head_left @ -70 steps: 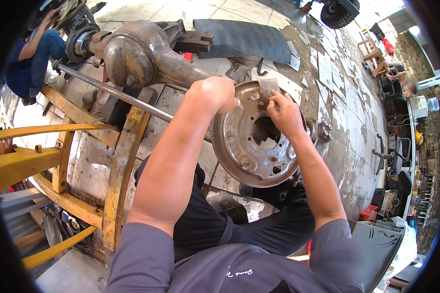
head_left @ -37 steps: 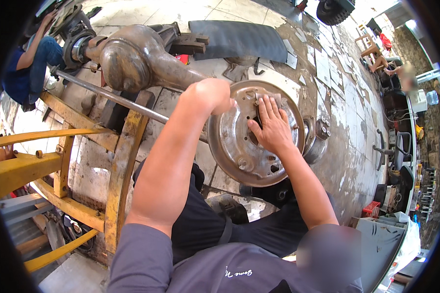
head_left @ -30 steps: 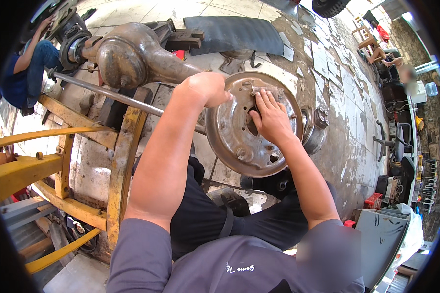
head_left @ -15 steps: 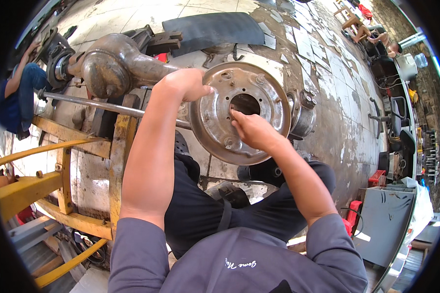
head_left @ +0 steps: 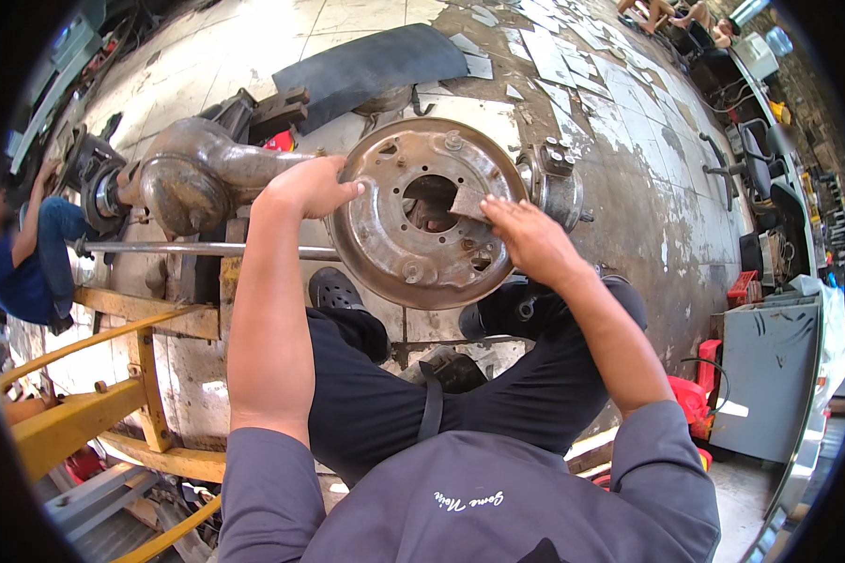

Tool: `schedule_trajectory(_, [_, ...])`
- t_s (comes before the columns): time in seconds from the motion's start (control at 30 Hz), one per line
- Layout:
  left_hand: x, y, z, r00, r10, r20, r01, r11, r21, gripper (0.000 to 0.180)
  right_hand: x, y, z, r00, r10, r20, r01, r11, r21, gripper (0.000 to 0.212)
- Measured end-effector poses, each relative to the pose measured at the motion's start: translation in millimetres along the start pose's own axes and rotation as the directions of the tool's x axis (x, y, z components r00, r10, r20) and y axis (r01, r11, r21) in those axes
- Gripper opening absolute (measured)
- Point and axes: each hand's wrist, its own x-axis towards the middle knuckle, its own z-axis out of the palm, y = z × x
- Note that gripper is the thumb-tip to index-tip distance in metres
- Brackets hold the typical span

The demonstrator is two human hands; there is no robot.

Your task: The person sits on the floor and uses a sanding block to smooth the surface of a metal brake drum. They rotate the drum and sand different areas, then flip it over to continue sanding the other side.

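In front of me, a round worn metal brake backing plate (head_left: 371, 246) is tilted upright, with a large hole at its centre and small holes around that. My left hand (head_left: 312, 188) grips its upper left rim, thumb on the face and the other fingers hidden behind. Pinched in my right hand (head_left: 538, 242) is a small brown piece of sandpaper (head_left: 469, 203), which lies against the face at the right edge of the central hole. Behind the plate at the right, part of a metal hub (head_left: 559, 188) shows.
A rusty axle housing (head_left: 183, 178) and a long metal rod (head_left: 174, 248) extend left. Yellow metal frame (head_left: 84, 422) stands near left; a person in blue (head_left: 28, 253) sits beyond. A dark curved panel (head_left: 376, 70) lies ahead. At right stands a grey cabinet (head_left: 765, 375).
My right hand has moved from the lower edge of the central hole to its right side, and the sandpaper now shows. My left hand stays on the rim. The whole view has shifted slightly.
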Motion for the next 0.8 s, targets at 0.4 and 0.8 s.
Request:
schedule_trajectory(0.4, [-4.7,46.2,50.4,0.93,0.361,-0.069,-0.305,0.653,-0.693,0.062,-3.2,-49.5,1.7,0.952,0.302,-0.052,-0.122,0.531,0.839,0.032])
schedule_trajectory(0.8, [-22.8,19.1,23.5,0.965,0.074,-0.253,-0.222,0.744,-0.63,0.037,-12.4,-59.3,25.7,0.929,0.15,-0.338,0.031,0.879,0.476,0.058])
